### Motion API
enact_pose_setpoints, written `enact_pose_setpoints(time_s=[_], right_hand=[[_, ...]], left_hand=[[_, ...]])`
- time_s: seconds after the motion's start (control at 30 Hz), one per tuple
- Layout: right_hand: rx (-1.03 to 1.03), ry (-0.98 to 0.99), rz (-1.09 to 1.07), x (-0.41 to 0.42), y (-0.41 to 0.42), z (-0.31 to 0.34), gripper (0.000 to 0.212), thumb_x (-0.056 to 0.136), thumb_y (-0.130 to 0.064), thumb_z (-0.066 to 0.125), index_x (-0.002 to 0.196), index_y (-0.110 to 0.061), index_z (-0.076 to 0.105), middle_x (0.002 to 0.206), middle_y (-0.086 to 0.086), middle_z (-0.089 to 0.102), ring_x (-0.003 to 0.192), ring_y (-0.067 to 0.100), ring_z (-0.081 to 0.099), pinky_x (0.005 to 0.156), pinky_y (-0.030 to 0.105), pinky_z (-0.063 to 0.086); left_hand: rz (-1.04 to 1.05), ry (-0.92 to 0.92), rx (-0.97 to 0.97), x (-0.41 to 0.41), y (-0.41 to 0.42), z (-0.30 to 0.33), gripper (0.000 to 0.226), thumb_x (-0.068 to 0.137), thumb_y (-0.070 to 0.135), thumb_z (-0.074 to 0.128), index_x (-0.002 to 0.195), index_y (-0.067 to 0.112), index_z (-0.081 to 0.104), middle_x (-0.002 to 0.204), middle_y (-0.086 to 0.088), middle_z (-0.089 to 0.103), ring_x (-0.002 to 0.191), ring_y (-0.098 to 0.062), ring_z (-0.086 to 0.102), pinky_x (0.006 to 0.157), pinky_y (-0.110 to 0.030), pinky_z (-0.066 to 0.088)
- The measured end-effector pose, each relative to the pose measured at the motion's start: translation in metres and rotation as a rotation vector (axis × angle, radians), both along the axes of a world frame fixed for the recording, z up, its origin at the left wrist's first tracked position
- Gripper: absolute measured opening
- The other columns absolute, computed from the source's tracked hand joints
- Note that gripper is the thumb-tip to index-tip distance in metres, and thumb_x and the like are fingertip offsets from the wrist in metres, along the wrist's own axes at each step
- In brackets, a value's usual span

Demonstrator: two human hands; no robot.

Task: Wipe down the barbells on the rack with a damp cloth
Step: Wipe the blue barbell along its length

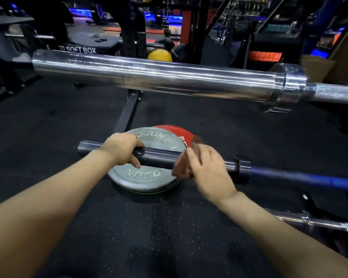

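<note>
The dark sleeve (157, 158) of the blue-shafted barbell (301, 176) is being gripped near its end by the left hand (122, 150), fingers curled round it. A reddish-brown cloth (182, 165) is being held against the same sleeve by the right hand (208, 171), just beside the collar. A grey plate (149, 177) and a red plate (175, 130) are lying on the floor beneath. A chrome barbell (153, 77) is being carried higher up, beyond.
</note>
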State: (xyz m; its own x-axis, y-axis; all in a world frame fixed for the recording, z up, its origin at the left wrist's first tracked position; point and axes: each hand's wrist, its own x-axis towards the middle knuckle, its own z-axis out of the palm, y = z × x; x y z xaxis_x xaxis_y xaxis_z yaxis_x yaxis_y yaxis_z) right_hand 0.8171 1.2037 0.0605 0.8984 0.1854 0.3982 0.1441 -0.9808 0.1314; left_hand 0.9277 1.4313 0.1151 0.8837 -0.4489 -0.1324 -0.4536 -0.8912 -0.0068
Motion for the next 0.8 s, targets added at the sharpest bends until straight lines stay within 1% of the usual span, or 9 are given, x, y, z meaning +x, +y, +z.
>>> enact_pose_setpoints(time_s=[0.1, 0.2, 0.23, 0.3, 0.43, 0.5, 0.6, 0.7, 0.8], right_hand=[[0.06, 0.125, 0.087, 0.02, 0.045, 0.013, 0.051, 0.082, -0.014, 0.048, 0.132, -0.007, 0.05, 0.128, 0.028, 0.049, 0.113, 0.046, 0.05, 0.095, 0.049, 0.043], [0.055, 0.291, 0.085, 0.033, 0.06, 0.028, 0.071, 0.086, -0.053, 0.053, 0.146, -0.025, 0.027, 0.141, 0.018, 0.03, 0.125, 0.037, 0.031, 0.103, 0.045, 0.028], [0.075, 0.273, 0.078, 0.034, 0.061, 0.028, 0.071, 0.084, -0.064, 0.048, 0.144, -0.029, 0.03, 0.139, 0.015, 0.033, 0.123, 0.035, 0.033, 0.101, 0.043, 0.029], [0.131, 0.201, 0.068, 0.032, 0.058, 0.026, 0.066, 0.083, -0.071, 0.04, 0.135, -0.031, 0.045, 0.128, 0.012, 0.046, 0.113, 0.033, 0.043, 0.092, 0.041, 0.037], [0.125, 0.072, 0.089, 0.02, 0.033, 0.019, 0.048, 0.083, -0.056, 0.045, 0.112, -0.024, 0.065, 0.103, 0.01, 0.061, 0.089, 0.032, 0.059, 0.072, 0.035, 0.05], [0.106, 0.043, 0.081, 0.003, 0.003, 0.013, 0.041, 0.08, -0.047, 0.059, 0.11, -0.02, 0.066, 0.107, 0.012, 0.061, 0.092, 0.033, 0.06, 0.076, 0.036, 0.052], [0.045, -0.058, 0.019, -0.025, -0.043, 0.003, 0.055, 0.064, -0.03, 0.084, 0.112, -0.012, 0.065, 0.113, 0.02, 0.059, 0.1, 0.039, 0.059, 0.086, 0.043, 0.051], [-0.002, -0.12, -0.029, -0.023, -0.038, -0.001, 0.064, 0.057, -0.027, 0.087, 0.113, -0.007, 0.065, 0.113, 0.025, 0.06, 0.102, 0.043, 0.059, 0.089, 0.047, 0.05], [-0.008, -0.027, 0.056, 0.006, 0.014, -0.003, 0.075, 0.055, -0.033, 0.085, 0.122, -0.009, 0.06, 0.117, 0.024, 0.057, 0.105, 0.042, 0.056, 0.093, 0.047, 0.048]], left_hand=[[0.008, -0.02, 0.006, 0.002, 0.001, -0.001, 0.06, 0.066, 0.048, 0.079, 0.12, 0.027, 0.06, 0.099, 0.008, 0.061, 0.096, -0.016, 0.059, 0.07, -0.024, 0.037], [0.02, -0.042, -0.011, 0.004, 0.004, -0.004, 0.06, 0.064, 0.049, 0.079, 0.119, 0.031, 0.061, 0.104, 0.007, 0.064, 0.097, -0.017, 0.059, 0.07, -0.024, 0.037], [0.021, -0.038, -0.01, 0.004, 0.004, -0.005, 0.061, 0.064, 0.05, 0.079, 0.12, 0.032, 0.06, 0.105, 0.007, 0.064, 0.098, -0.016, 0.059, 0.07, -0.024, 0.037], [0.025, -0.018, -0.014, 0.005, 0.005, -0.004, 0.062, 0.064, 0.051, 0.079, 0.12, 0.032, 0.06, 0.105, 0.008, 0.064, 0.098, -0.016, 0.059, 0.07, -0.024, 0.036], [0.02, 0.014, -0.009, 0.002, 0.002, -0.001, 0.06, 0.066, 0.047, 0.08, 0.12, 0.028, 0.061, 0.106, 0.006, 0.064, 0.098, -0.018, 0.059, 0.074, -0.025, 0.041], [0.021, 0.044, -0.016, 0.002, 0.001, 0.001, 0.064, 0.067, 0.045, 0.08, 0.123, 0.025, 0.059, 0.111, 0.004, 0.064, 0.102, -0.019, 0.059, 0.081, -0.026, 0.045], [0.014, 0.091, -0.037, 0.005, 0.0, 0.003, 0.066, 0.066, 0.044, 0.081, 0.125, 0.025, 0.058, 0.112, 0.005, 0.064, 0.104, -0.018, 0.058, 0.079, -0.024, 0.043], [-0.016, 0.069, -0.02, 0.004, 0.0, 0.003, 0.069, 0.068, 0.046, 0.079, 0.129, 0.025, 0.055, 0.116, 0.006, 0.063, 0.108, -0.018, 0.057, 0.075, -0.022, 0.035], [-0.028, 0.036, -0.007, 0.004, 0.001, 0.001, 0.067, 0.067, 0.048, 0.079, 0.127, 0.025, 0.057, 0.113, 0.006, 0.064, 0.106, -0.017, 0.057, 0.072, -0.022, 0.033]])
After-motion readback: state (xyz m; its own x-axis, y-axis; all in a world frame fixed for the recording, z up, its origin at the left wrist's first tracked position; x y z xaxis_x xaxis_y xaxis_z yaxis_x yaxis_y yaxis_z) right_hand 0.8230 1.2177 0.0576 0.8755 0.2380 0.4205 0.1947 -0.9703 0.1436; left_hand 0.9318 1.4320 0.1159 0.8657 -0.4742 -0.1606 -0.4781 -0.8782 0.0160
